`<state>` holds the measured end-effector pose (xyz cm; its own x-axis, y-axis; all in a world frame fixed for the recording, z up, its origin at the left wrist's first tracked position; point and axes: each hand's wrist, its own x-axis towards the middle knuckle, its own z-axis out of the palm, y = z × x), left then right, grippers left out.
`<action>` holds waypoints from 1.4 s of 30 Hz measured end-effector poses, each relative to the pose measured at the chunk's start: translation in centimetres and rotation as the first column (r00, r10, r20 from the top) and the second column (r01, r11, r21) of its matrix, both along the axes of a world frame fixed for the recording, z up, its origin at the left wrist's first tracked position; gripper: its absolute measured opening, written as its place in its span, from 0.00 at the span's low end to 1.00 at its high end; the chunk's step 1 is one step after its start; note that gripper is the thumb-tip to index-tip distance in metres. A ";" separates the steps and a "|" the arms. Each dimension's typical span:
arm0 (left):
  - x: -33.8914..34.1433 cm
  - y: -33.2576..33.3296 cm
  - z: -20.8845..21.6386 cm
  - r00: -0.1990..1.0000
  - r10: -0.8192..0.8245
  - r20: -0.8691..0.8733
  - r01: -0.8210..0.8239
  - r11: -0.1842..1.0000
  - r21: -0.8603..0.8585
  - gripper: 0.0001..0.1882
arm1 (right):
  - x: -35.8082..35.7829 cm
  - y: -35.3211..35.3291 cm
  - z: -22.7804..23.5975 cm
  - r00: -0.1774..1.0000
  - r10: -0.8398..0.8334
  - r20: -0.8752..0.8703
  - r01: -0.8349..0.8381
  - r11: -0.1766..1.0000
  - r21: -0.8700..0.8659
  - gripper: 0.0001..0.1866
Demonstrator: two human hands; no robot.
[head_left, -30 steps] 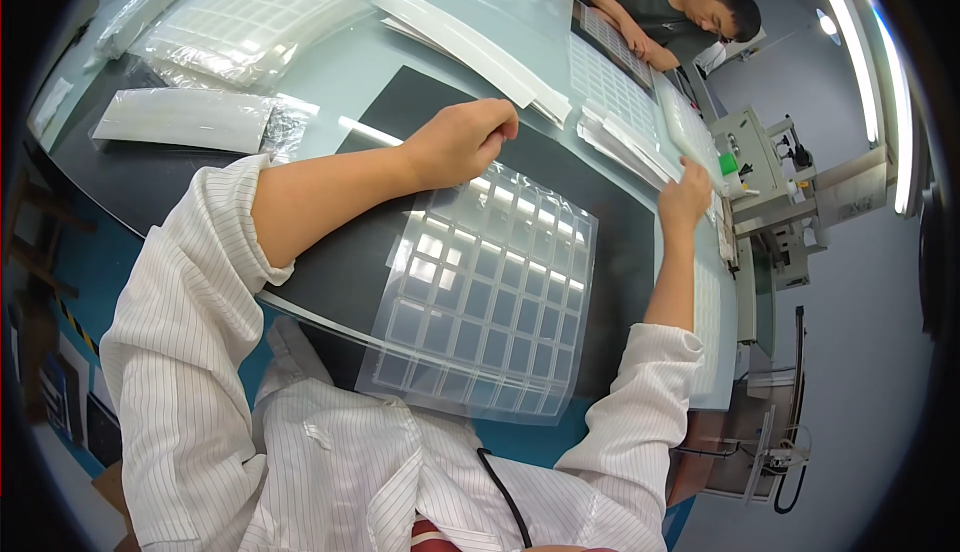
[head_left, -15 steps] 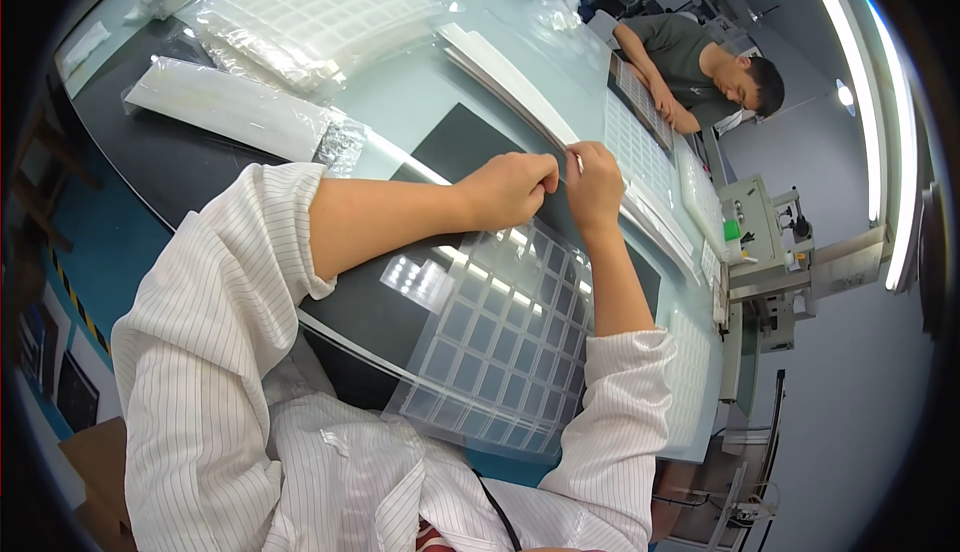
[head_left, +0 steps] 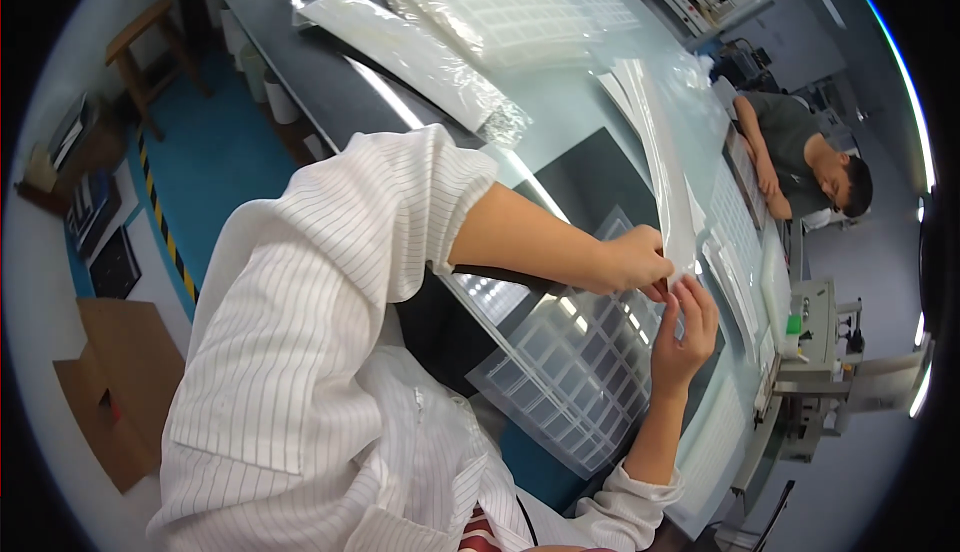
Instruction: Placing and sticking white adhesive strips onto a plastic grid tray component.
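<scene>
A long, glossy white strip (head_left: 662, 152) runs away from me over the table, its near end between my two hands. My left hand (head_left: 632, 260) is closed, its fingertips pinching at the left edge of that end. From below, my right hand (head_left: 685, 337) meets the same end with thumb and fingertips; its fingers are bent. Exactly what lies between the fingertips is partly hidden. Beneath my hands, a clear plastic sheet with a grid of rectangular cells (head_left: 575, 377) lies over the table's near edge. A black mat (head_left: 600, 174) lies beyond my left hand.
Plastic-wrapped gridded sheets (head_left: 500, 7) are stacked at the far side. Closer, a wrapped white bundle (head_left: 400, 47) lies on the dark tabletop. More white strips (head_left: 735, 287) lie to the right. A co-worker (head_left: 800, 152) leans on the table. A cardboard box (head_left: 125, 382) stands at left.
My view has swung left, so the scene sits further right. The strip's near end has come closer to me. My hands have come together at it, the right now below the left.
</scene>
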<state>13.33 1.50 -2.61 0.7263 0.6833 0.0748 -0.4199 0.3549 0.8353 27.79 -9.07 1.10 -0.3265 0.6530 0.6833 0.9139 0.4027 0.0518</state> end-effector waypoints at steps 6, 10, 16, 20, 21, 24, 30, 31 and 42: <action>-0.6 -1.7 0.4 0.996 -0.079 0.041 0.079 0.997 -0.004 0.14 | -0.3 -0.9 0.0 0.949 -0.077 -0.307 0.042 0.992 -0.118 0.15; -0.7 -1.8 0.6 0.981 -0.191 0.036 0.192 0.981 -0.036 0.15 | -0.1 -1.4 0.3 0.932 -0.073 -0.356 0.036 0.993 -0.110 0.16; -2.3 -1.2 1.0 0.980 -0.175 -0.091 0.179 0.983 0.039 0.17 | -0.2 -1.0 -0.6 0.760 -0.144 -0.634 -0.108 0.934 -0.342 0.12; -2.5 -1.0 0.5 0.978 -0.054 -0.203 0.088 0.983 0.164 0.18 | -0.3 -0.8 -1.6 0.542 -0.225 -0.810 -0.180 0.910 -0.373 0.12; -2.3 -1.0 0.7 0.976 -0.046 -0.212 0.084 0.981 0.173 0.18 | -0.3 -0.9 -1.5 0.470 -0.215 -0.856 -0.255 0.895 -0.365 0.12; -1.9 -0.5 0.9 0.981 -0.042 -0.189 0.057 0.996 0.070 0.17 | 0.7 -0.9 -1.9 0.371 -0.175 -0.912 -0.338 0.889 -0.309 0.12; -2.4 1.1 -0.5 0.992 -0.018 -0.126 0.026 0.997 0.066 0.17 | -0.3 -1.4 -0.6 0.586 -0.156 -0.795 -0.314 0.861 -0.401 0.15; -2.3 0.7 -0.5 0.991 0.028 -0.129 -0.017 0.996 0.085 0.17 | -0.1 -1.3 -0.7 0.599 -0.163 -0.784 -0.307 0.857 -0.413 0.18; -2.3 -0.1 0.4 0.974 -0.093 -0.209 0.121 0.985 0.125 0.16 | 0.2 -1.3 -1.4 0.740 -0.036 -0.671 -0.178 0.953 -0.247 0.13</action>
<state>11.02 1.40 -2.24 0.8042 0.5944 0.0064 -0.2037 0.2656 0.9423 27.99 -10.33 -0.34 0.0853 0.8405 0.5351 0.6388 0.3661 -0.6767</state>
